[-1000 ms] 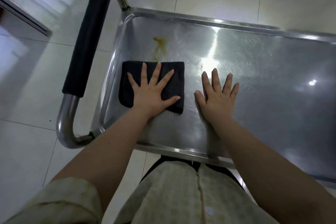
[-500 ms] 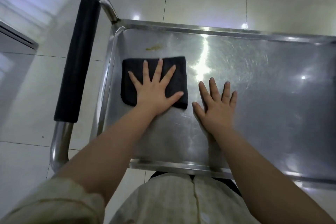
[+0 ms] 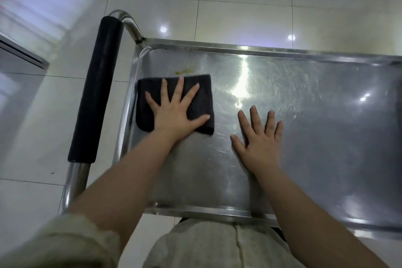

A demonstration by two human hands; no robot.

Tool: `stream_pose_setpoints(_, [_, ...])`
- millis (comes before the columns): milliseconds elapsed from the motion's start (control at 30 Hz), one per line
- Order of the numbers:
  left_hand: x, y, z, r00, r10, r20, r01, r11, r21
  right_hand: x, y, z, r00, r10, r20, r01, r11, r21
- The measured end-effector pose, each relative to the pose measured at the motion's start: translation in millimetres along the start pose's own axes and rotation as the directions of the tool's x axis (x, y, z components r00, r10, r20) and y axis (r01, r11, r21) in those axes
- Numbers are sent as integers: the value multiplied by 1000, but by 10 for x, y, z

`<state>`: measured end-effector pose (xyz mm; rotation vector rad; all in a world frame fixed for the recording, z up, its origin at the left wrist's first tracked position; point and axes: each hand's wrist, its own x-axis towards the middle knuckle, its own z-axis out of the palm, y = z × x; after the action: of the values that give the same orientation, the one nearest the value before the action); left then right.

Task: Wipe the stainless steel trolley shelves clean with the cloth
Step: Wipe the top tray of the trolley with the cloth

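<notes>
The steel trolley's top shelf [image 3: 315, 137] fills the middle of the head view, shiny and scratched. A folded dark grey cloth [image 3: 202, 95] lies flat near its left end. My left hand [image 3: 176, 113] presses on the cloth with fingers spread and straight. Just beyond the cloth's far edge a small yellowish smear [image 3: 185, 71] shows on the steel. To the right, my right hand [image 3: 258, 141] rests flat on the bare shelf, fingers straight, holding nothing.
The trolley's handle with a black foam sleeve [image 3: 97, 89] runs along the left side on a bent steel tube. A raised rim [image 3: 217, 210] borders the shelf at the near edge. White glossy floor tiles [image 3: 239, 6] surround the trolley.
My left hand has slid the cloth away from me over the yellow stain, so only a small part of the smear shows. The right hand stayed flat on the shelf.
</notes>
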<state>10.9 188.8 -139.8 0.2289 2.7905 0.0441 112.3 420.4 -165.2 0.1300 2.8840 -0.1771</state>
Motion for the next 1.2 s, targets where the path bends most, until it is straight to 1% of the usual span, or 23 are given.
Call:
stream_pose_setpoints(133, [623, -80, -246, 998, 61, 21, -61, 998, -18, -13, 6, -22, 1000, -5, -11, 5, 1000, 5])
stream_pose_setpoints(233, [694, -63, -273, 997, 74, 18, -74, 997, -12, -6, 12, -25, 1000, -1, 0, 1, 1000, -6])
stream_pose_setpoints(300, [474, -16, -190, 998, 54, 10, -54, 998, -20, -12, 11, -24, 1000, 0, 9, 0, 1000, -5])
stream_pose_setpoints(400, [-221, 76, 78, 1000, 6, -7, -6, 999, -50, -16, 17, -39, 1000, 0, 27, 0, 1000, -18])
stream_pose_setpoints(500, [-947, 128, 355, 1000, 15, 9, -15, 999, -43, -31, 22, -41, 1000, -3, 29, 4, 1000, -19])
stream_pose_setpoints(567, [-1101, 84, 438, 999, 38, 10, -38, 999, -28, -39, 21, -27, 1000, -9, 29, 10, 1000, -16])
stream_pose_setpoints(700, [-659, -74, 271, 997, 75, -31, -76, 997, -17, -7, 10, -30, 999, -2, 33, 2, 1000, -16])
stream_pose_setpoints(767, [-243, -182, 96, 996, 88, 0, -88, 996, 7, 19, -7, -48, 999, 3, 33, -2, 1000, -16])
stream_pose_setpoints(833, [167, -266, -87, 997, 71, 28, -72, 997, 27, 35, -22, -54, 1000, 5, 29, -5, 1000, -11])
stream_pose_setpoints(933, [601, -306, -256, 998, 62, 30, -62, 998, 30, 42, -23, -55, 1000, 12, 28, -11, 1000, -21])
stream_pose_setpoints(1033, [854, -267, -333, 996, 89, 11, -89, 996, 22, 31, -20, -63, 1000, 3, 20, -2, 1000, -15])
stream_pose_setpoints(1100, [957, -219, -370, 996, 87, -4, -87, 996, -9, 35, -14, -71, 1000, 6, 18, -6, 1000, -2])
stream_pose_setpoints(1200, [980, -178, -341, 997, 76, -29, -76, 997, -7, 38, -16, -105, 999, -14, 35, 13, 1000, 11])
